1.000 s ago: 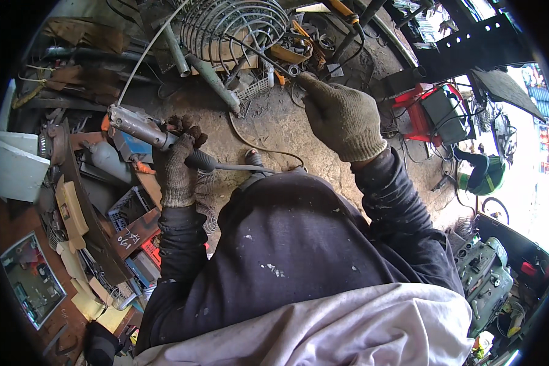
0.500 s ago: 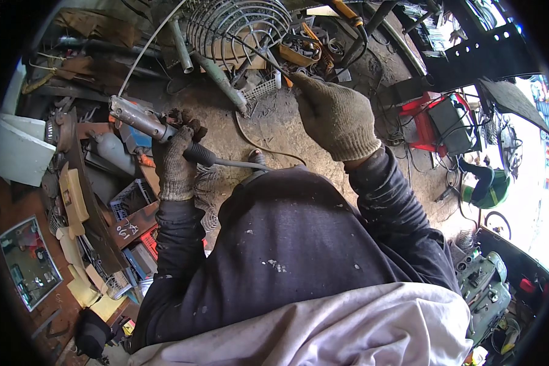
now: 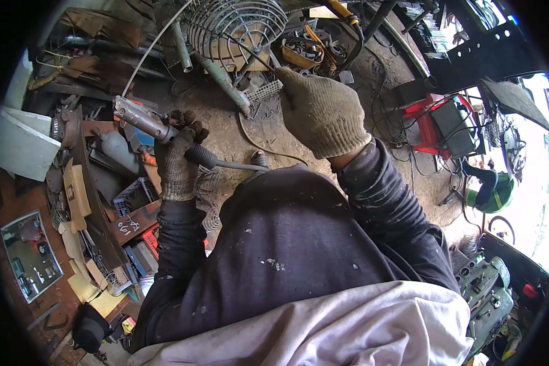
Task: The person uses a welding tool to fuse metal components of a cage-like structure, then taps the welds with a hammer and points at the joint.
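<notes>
My left hand [image 3: 178,161], in a dirty knit glove, is wrapped round a welding electrode holder [image 3: 143,119], a worn metal cylinder with a ribbed black sleeve and a thick grey cable. From its far end a long thin pale rod [image 3: 147,53] runs up past the top of the view. My right hand [image 3: 323,113], gloved too, is closed, back upward, with its curled fingers hidden. A thin dark rod [image 3: 254,53] runs from its fingertips toward a round wire cage [image 3: 238,27], like a fan guard, at the far middle.
Metal pipes [image 3: 222,85] and a yellow tray [image 3: 302,55] of small parts lie ahead. Cables cross the floor beside a red stool [image 3: 424,113] on the right. Cluttered shelving [image 3: 97,207] stands left, a green machine [image 3: 485,293] lower right. A person in green [image 3: 494,192] is at right.
My right hand has moved a little left, toward the wire cage, and less of the thin dark rod shows. My left hand and the electrode holder have barely shifted.
</notes>
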Available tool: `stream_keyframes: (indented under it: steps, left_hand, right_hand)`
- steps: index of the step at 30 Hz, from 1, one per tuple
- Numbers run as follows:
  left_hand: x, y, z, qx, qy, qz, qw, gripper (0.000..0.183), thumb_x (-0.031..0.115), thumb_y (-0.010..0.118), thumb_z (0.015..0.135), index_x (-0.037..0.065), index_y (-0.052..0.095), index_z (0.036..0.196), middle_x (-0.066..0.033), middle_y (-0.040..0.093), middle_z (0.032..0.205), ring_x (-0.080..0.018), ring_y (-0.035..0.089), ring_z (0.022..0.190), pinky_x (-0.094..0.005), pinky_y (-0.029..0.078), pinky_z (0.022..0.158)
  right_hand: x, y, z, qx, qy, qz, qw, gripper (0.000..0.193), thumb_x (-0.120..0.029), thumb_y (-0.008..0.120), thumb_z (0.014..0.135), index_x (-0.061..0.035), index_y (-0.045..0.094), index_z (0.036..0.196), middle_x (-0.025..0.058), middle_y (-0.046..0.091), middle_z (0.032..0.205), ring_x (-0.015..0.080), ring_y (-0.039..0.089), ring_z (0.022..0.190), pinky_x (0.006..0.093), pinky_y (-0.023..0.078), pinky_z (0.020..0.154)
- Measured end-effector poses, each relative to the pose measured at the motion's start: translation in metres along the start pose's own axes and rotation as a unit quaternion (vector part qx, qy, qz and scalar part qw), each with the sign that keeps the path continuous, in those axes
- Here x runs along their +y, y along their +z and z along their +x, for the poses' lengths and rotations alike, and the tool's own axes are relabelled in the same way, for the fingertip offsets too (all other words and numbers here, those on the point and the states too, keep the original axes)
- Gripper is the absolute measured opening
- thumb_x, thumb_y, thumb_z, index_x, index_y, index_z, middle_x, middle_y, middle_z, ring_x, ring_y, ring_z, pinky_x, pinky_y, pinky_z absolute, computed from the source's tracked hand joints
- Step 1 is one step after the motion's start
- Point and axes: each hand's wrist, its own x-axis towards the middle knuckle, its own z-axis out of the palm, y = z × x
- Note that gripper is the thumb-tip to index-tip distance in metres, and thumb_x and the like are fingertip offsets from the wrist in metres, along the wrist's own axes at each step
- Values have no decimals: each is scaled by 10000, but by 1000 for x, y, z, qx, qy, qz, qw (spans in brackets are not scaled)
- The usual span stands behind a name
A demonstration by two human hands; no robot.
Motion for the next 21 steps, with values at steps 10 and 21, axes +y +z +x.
stream_keyframes:
  steps: [10, 21]
  left_hand:
    - [-2, -18, -2, 8, 16, 7, 1000, 418, -58, 686, 851, 63, 582, 1238, -97, 679, 1144, -228, 708, 968, -395, 617, 854]
    - [-8, -28, 13, -2, -22, -35, 999, 449, -37, 683, 856, 62, 566, 1278, -102, 672, 1168, -244, 699, 1002, -421, 608, 879]
  right_hand:
    - [-8, -32, 4, -27, 1, -54, 998, 287, -234, 580, 940, -188, 688, 1202, 137, 722, 833, 344, 718, 791, 461, 571, 671]
    - [-3, -9, -15, -45, 67, -17, 997, 370, -257, 612, 940, -218, 652, 1306, 153, 706, 826, 357, 703, 766, 460, 559, 667]
